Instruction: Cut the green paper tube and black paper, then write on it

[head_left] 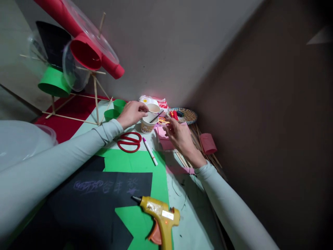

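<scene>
My left hand (134,113) reaches to a white patterned paper cup (147,128), its thumb and fingers closing at the cup's left rim. A dark stick-like tool (157,116) leans out of this cup. Right behind it stands another paper cup (154,108). My right hand (179,135) hovers to the right of the cups, fingers bent and apart, with nothing visible in them. Below that hand lie pink paper pieces (165,144). Red-handled scissors (130,142) and a white marker (150,151) with a purple tip lie nearer me.
A yellow glue gun (162,215) lies in front on green sheet (158,184) and black paper (104,187). At left stands a stick frame (95,97) carrying red tubes (85,52). A woven tray (189,115), wooden sticks (183,159) and a pink roll (208,143) lie right.
</scene>
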The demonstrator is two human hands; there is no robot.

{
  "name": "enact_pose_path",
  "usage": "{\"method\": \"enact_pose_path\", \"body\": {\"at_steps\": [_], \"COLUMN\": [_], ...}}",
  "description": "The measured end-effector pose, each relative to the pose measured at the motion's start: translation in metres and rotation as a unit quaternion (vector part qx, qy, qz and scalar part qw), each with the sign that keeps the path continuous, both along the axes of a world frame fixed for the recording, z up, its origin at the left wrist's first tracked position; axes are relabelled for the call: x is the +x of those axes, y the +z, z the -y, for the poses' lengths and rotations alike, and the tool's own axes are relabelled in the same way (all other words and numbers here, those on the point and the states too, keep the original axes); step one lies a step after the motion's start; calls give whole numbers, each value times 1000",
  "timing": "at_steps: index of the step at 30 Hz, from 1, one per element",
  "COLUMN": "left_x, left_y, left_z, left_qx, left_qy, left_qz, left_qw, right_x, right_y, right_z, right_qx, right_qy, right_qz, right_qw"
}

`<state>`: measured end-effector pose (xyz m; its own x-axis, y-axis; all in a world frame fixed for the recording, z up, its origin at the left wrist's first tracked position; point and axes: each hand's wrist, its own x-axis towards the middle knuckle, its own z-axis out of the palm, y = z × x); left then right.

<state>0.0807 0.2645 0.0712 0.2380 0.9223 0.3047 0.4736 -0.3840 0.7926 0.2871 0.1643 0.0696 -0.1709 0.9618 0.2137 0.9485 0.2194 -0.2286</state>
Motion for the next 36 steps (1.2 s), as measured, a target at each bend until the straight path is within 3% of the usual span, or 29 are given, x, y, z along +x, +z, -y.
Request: {"method": "enact_pose_path", "body": {"at_steps": [4, 8, 15, 18, 22, 27, 32, 36], "left_x": [-4, -3, -3, -5, -7, -6, -6, -5], "left_y": [-2, -6, -13, -15, -17, -18, -17, -15], "left_z": [2, 1, 0, 3, 5, 8, 12, 12], "left_qx": [13, 15, 1, -19, -38, -47, -43, -48], "left_qy": [-7, -15, -27, -39, -56, -65, -66, -57], "left_qz": [-44, -73, -103, -98, -78, -64, -65, -75], "left_qw": [999, 997, 994, 994, 995, 995, 995, 994], "right_x": [0, -26, -55, -42, -14, -15, -44, -41], "right_y": [-7, -17, -28, -21, 6, 25, 9, 4], "right_z": [28, 50, 41, 42, 43, 15, -29, -46], "right_qx": [-55, -64, -62, -47, 7, 110, 138, 112], "right_qy": [24, 46, 37, 24, 4, -13, 1, 19], "right_qz": [18, 64, 89, 60, -24, -154, -210, -230], "right_qw": [998, 995, 993, 997, 1000, 982, 968, 967]}}
